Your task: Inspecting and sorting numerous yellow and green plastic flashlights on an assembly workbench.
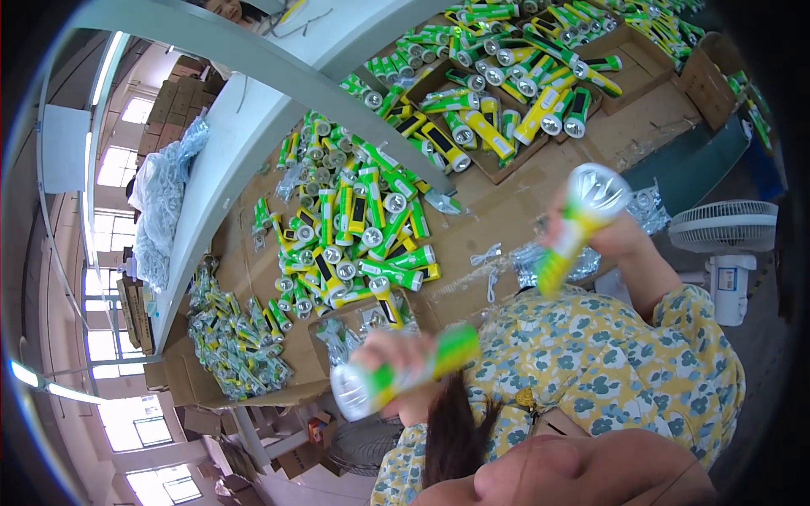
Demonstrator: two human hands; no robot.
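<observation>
My left hand [395, 352] is closed around a green and yellow flashlight [456, 350], whose clear lens end points to the lower left. My right hand [620, 236] grips another green and yellow flashlight [567, 244], tilted with its lens end up and its body smeared by motion. Both flashlights are held above the cardboard-covered table [472, 291]. Beyond my hands lies a heap of similar flashlights [350, 215], some with dark panels on their sides. An open box [325, 325] near my left hand holds clear plastic wrapping and a flashlight.
A carton of flashlights [498, 173] stands at the far right of the table. Bagged flashlights [236, 341] are piled at the left. White cables [491, 274] lie between my hands. A pale metal beam [337, 88] crosses above the table, and a white fan [723, 228] stands at right.
</observation>
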